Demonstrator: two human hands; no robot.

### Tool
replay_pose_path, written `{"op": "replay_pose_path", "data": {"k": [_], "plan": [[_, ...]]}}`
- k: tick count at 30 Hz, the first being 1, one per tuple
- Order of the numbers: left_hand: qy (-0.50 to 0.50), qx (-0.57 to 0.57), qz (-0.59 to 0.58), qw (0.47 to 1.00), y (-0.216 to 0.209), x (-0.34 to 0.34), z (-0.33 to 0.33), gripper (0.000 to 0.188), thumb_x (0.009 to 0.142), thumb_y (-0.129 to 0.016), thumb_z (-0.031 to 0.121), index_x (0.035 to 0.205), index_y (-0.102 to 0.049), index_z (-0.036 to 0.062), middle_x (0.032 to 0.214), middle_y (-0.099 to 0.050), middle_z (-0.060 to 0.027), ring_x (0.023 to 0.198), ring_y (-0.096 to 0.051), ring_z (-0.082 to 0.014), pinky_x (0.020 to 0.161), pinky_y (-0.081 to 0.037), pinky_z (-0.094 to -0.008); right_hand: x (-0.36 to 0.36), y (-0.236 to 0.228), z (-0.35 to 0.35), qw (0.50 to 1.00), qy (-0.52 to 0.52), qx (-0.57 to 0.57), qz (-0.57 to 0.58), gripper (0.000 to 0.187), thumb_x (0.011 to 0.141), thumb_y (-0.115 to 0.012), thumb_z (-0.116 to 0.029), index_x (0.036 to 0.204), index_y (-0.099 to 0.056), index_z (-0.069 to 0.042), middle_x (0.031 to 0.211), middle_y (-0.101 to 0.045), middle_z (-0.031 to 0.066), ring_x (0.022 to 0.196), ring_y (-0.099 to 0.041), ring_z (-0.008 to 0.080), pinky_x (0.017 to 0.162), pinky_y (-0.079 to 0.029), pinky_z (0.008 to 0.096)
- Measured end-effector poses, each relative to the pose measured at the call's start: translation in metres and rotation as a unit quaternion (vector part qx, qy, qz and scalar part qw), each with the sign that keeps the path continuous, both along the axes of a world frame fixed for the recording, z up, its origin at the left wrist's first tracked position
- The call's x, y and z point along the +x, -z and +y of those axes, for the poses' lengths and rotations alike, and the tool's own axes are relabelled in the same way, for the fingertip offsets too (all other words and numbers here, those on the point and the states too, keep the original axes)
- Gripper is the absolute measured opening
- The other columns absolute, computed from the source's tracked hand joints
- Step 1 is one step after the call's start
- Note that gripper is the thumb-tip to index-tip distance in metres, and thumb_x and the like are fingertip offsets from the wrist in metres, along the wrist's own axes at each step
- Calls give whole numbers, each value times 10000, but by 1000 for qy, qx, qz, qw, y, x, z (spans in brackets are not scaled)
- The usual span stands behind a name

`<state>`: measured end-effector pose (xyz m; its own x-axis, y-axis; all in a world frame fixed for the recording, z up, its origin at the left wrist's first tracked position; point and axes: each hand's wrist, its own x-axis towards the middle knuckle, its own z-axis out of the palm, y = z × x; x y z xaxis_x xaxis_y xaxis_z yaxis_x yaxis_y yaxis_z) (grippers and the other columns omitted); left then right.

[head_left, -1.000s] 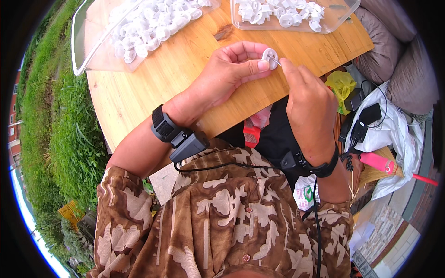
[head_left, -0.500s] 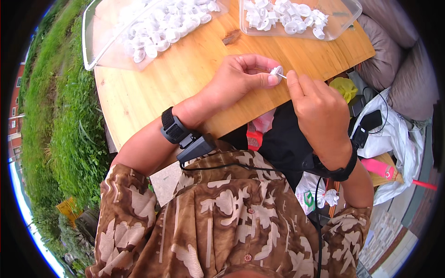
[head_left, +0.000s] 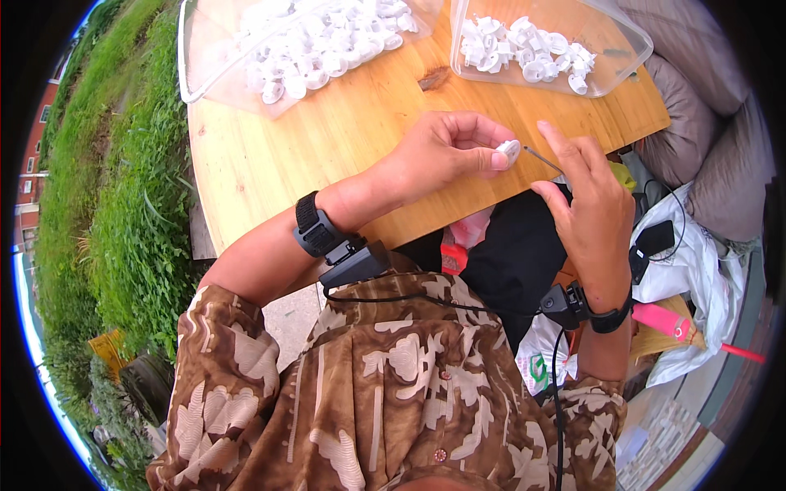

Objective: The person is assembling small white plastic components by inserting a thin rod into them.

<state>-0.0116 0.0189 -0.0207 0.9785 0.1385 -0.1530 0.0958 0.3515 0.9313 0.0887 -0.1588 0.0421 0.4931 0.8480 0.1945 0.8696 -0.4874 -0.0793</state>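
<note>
The left hand pinches a white piece; just right of it, a rod now stands clear, the right hand spreading thumb and forefinger, its hold unclear.

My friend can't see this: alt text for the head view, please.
The left hand pinches a small white part; the right hand holds a thin rod pointing toward it. A wooden table bears two clear bins of white pieces.
</note>
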Motion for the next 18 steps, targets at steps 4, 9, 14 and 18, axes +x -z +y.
{"op": "replay_pose_path", "data": {"k": [4,9,14,18], "plan": [[25,-117,-57,991,1,0,-10,311,877,-629,60,1170,-546,-6,1063,-638,-74,1003,-609,-131,873,-490,-257,-4,14,13,963,-120,168,175,503,646,-782,-64,1115,-606,-109,931,-572,70,724,-617,264,589,-506,348],[-8,208,-65,976,-12,-29,10,333,923,-586,141,1217,-523,-1,1196,-574,-75,1061,-585,-157,931,-458,-293,-5,33,14,937,-129,238,219,414,669,-783,-61,1056,-637,-53,867,-600,66,632,-582,166,484,-454,278],[-169,633,-32,755,-1,-70,72,421,922,-563,162,1310,-466,34,1308,-477,-131,1202,-449,-275,1018,-363,-371,7,47,10,942,-72,245,219,358,679,-771,-52,1020,-663,-37,826,-604,52,483,-421,116,452,-371,249],[-105,643,-7,758,13,-72,66,499,923,-558,221,1369,-409,52,1331,-431,-158,1230,-389,-324,1047,-309,-380,15,52,14,934,-71,250,245,361,682,-768,-53,1027,-663,-35,804,-601,43,498,-409,109,472,-369,245]]}}
